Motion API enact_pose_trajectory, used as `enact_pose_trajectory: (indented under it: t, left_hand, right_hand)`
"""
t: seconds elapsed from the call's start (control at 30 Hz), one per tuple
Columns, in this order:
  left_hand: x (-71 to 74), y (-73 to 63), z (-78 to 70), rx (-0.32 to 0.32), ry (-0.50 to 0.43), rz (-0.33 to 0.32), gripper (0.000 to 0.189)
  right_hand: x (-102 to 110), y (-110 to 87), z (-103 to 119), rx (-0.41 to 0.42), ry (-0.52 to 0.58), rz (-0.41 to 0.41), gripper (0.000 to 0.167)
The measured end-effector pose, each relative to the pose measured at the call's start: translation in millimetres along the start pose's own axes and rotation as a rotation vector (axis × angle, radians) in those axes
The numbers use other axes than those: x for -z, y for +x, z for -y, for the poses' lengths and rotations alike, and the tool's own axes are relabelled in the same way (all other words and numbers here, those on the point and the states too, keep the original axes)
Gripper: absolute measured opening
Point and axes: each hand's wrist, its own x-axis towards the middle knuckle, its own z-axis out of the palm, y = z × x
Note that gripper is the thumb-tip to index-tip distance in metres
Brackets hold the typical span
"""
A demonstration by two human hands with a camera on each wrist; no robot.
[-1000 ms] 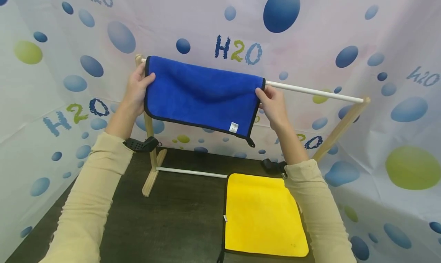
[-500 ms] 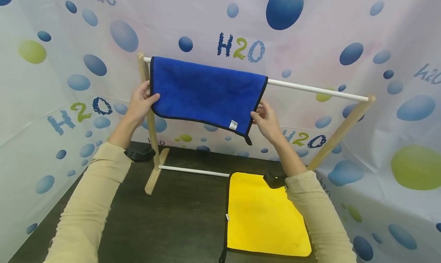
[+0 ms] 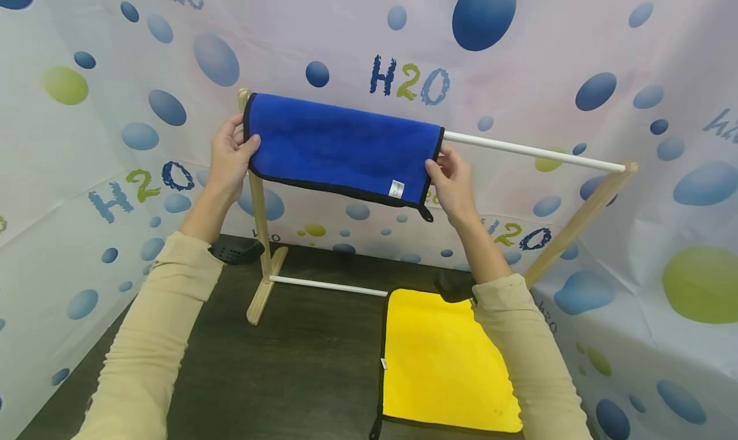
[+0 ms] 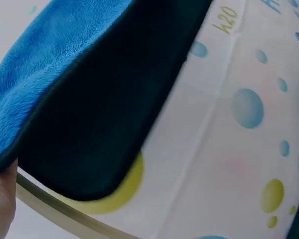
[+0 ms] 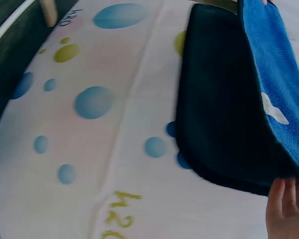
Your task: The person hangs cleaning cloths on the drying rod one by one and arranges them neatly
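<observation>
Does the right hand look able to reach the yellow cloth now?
Probably not at once: the right hand pinches the blue cloth by its edge. If it let go, the way down looks free; the yellow cloth lies below.

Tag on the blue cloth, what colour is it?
White. The tag on the blue cloth shows best in the head view.

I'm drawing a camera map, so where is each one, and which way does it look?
Head: worn on the person's head, facing forward and down at the blue cloth, white rod and yellow cloth; the left hand, right hand and both sleeves show.
Left wrist: worn there, facing the blue cloth's edge and spotted wall; part of the left hand shows, lower left.
Right wrist: worn there, facing the cloth's opposite edge and wall; part of the right hand shows, lower right.
Both wrist views share the blue cloth and wall.
</observation>
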Motion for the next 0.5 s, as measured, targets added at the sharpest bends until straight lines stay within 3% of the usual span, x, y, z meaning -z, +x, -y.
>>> enact_pose_trajectory:
  t: [0.13, 0.23, 0.37, 0.5]
  left_hand:
    - [6.0, -5.5, 13.5, 0.002, -0.019, 0.054, 0.044]
    - [8.9, -8.6, 22.4, -0.004, -0.009, 0.092, 0.049]
    - [11.1, -10.7, 31.1, -0.015, 0.017, 0.104, 0.052]
    - [12.7, -12.4, 36.8, -0.032, 0.029, 0.072, 0.049]
  right_hand:
    - [1.3, -10.2, -11.3, -0.092, -0.066, 0.125, 0.047]
    - [0.8, -15.3, -18.6, -0.109, -0.112, 0.181, 0.051]
    - [-2.0, -18.6, -26.4, -0.106, -0.132, 0.162, 0.045]
    - [-6.2, -24.3, -27.8, -0.104, -0.11, 0.125, 0.043]
